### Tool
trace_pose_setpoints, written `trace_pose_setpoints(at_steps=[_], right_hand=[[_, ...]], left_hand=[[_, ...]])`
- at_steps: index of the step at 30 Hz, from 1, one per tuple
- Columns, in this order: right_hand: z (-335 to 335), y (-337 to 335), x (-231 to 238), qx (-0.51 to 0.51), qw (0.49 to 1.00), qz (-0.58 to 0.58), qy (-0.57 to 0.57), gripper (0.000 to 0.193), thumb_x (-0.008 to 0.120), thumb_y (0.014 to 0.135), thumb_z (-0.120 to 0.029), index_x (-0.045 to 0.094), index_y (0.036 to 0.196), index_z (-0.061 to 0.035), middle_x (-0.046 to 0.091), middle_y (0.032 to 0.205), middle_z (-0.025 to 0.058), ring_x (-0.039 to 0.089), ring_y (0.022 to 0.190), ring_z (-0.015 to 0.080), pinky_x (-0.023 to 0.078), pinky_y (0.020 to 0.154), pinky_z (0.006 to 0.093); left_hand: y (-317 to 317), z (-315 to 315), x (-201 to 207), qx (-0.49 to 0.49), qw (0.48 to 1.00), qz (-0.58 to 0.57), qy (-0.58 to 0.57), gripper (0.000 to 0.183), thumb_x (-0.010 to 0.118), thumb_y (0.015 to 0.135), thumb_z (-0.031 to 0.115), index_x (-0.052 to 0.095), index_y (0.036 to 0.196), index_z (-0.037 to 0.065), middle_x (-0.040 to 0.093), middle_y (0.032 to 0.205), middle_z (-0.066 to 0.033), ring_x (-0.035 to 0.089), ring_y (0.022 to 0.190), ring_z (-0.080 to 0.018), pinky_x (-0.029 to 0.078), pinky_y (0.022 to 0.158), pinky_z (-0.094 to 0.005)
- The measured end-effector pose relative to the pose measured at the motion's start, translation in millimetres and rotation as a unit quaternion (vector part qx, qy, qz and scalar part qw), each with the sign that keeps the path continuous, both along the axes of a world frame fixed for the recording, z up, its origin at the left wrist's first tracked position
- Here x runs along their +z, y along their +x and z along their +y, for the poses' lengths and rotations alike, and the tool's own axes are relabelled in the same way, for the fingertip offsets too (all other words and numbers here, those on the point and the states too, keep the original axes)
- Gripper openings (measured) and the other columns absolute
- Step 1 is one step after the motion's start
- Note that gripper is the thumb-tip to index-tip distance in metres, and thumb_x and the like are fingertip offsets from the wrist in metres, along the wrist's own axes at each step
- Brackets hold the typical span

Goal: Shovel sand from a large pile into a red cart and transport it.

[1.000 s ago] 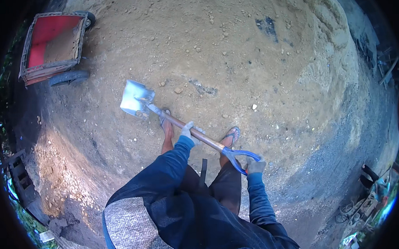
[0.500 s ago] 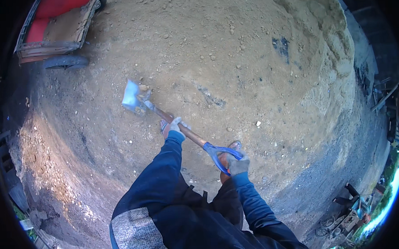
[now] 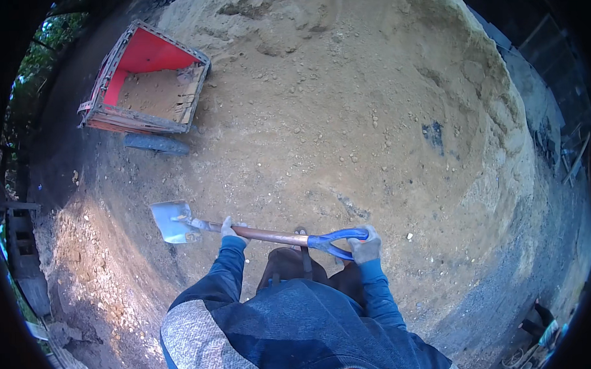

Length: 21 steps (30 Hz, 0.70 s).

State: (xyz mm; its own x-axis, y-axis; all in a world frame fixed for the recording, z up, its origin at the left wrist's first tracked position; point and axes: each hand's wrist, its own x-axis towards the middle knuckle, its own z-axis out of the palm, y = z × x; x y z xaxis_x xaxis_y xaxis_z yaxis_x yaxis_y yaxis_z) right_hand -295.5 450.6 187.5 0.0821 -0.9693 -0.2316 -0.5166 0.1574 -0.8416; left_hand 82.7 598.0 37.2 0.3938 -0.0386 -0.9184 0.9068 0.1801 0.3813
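Both of my gloved hands grip a shovel [image 3: 271, 234] held nearly level across my front. My left hand [image 3: 232, 230] is wrapped round the wooden shaft close to the blade. At the other end my right hand [image 3: 366, 245] is closed on the blue D-shaped handle [image 3: 333, 238]. The pale metal blade [image 3: 173, 221] points to the left, with little or nothing seen on it. Beyond it to the upper left stands a cart [image 3: 150, 124] with a red inner lining, a layer of brown soil [image 3: 152, 95] inside and a dark wheel [image 3: 156, 144] below.
A large slope of sandy soil [image 3: 332, 105] rises ahead and to the right. Sunlit gravel [image 3: 93, 263] lies at the left, near a block wall [image 3: 24, 243]. Tools or machine parts [image 3: 541, 332] sit at the lower right.
The shovel has swung from slanting forward to nearly level, its blade moving left and nearer to me. My view has shifted, so more of the cart shows.
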Motion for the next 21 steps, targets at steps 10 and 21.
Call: trace_pose_setpoints(at_steps=[10,21], right_hand=[[-9,-84,-93,-0.425,0.859,-0.215,0.190,0.014,0.064,0.072,0.003,0.054,0.081,-0.0003,0.055,0.059,0.0076,0.050,0.039,0.0155,0.038,0.033,0.0289],[175,-110,-62,-0.754,0.607,0.007,0.252,0.012,0.053,0.073,0.008,0.050,0.082,0.0020,0.054,0.059,0.0122,0.045,0.031,0.0193,0.036,0.026,0.0321]], left_hand=[[-105,-306,48,-0.290,0.948,0.040,-0.126,0.027,0.061,0.079,0.034,0.046,0.070,0.013,0.046,0.059,-0.0058,0.049,0.055,-0.0273,0.046,0.065,-0.0483],[-316,-239,-107,-0.555,0.771,0.306,0.059,0.030,0.057,0.082,0.036,0.044,0.069,0.013,0.045,0.057,-0.0061,0.051,0.053,-0.0299,0.046,0.058,-0.0534]])
